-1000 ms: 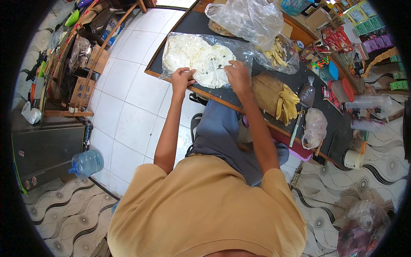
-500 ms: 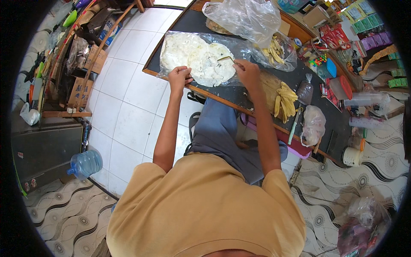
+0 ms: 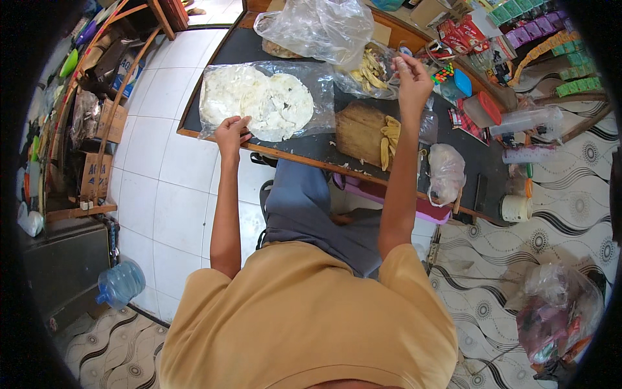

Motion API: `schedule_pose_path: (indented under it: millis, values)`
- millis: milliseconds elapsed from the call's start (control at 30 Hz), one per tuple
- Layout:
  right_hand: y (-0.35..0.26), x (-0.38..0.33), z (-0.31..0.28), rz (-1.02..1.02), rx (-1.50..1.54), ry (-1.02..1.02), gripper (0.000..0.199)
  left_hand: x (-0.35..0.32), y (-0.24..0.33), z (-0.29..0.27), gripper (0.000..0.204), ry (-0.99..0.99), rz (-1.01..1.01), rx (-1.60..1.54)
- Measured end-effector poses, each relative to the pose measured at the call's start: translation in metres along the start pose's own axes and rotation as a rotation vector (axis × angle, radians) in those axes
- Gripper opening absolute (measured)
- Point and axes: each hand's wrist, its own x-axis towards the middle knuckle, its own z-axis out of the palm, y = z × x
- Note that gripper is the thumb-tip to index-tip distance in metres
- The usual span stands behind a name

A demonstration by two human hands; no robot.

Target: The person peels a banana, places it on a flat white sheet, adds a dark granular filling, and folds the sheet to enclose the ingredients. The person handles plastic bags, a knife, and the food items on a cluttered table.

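Thin white round sheets, like spring roll wrappers [image 3: 283,107], overlap on a clear plastic sheet [image 3: 324,84] on the dark table. At their near edge is my left hand [image 3: 232,135], thumb and fingertips closed together; whether they grip a wrapper or the plastic is hidden. My right hand [image 3: 413,79] is raised over the far right of the table, its fingers pinched together, and what they hold is too small to tell. Below that hand, peeled yellow banana pieces [image 3: 389,137] lie on the right side of a wooden cutting board [image 3: 357,131], partly behind my right forearm.
A clear bag with more banana pieces [image 3: 370,69] lies beyond the board, next to a crumpled clear plastic bag [image 3: 317,29]. To the right are a tied whitish bag [image 3: 446,168] and a red-lidded container [image 3: 483,109]. A blue water jug [image 3: 121,284] lies on the floor at left.
My right hand has moved from above the wrappers to the far right, and the slender brownish strip it held no longer shows. My left hand stays at the wrappers' near edge. The view has shifted right.
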Motion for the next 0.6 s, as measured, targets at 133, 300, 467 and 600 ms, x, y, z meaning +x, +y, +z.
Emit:
schedule_pose_path:
  millis: [133,300,467,600]
  values:
    - [0.043,0.021,-0.007,0.028,-0.129,-0.028,0.022,-0.001,0.006,0.004,0.032,0.002,-0.029,0.013]
    - [0.083,-0.004,-0.008,-0.343,-0.892,0.004,0.041,0.002,0.009,0.006,0.031,0.006,-0.029,0.032]
    - [0.035,-0.072,0.04,-0.313,-0.529,0.103,0.018,0.01,-0.006,0.002,0.035,0.078,0.003,0.068]
    - [0.035,-0.103,0.075,-0.296,-0.338,-0.12,0.014,0.004,0.008,0.019,0.028,0.055,0.058,0.217]
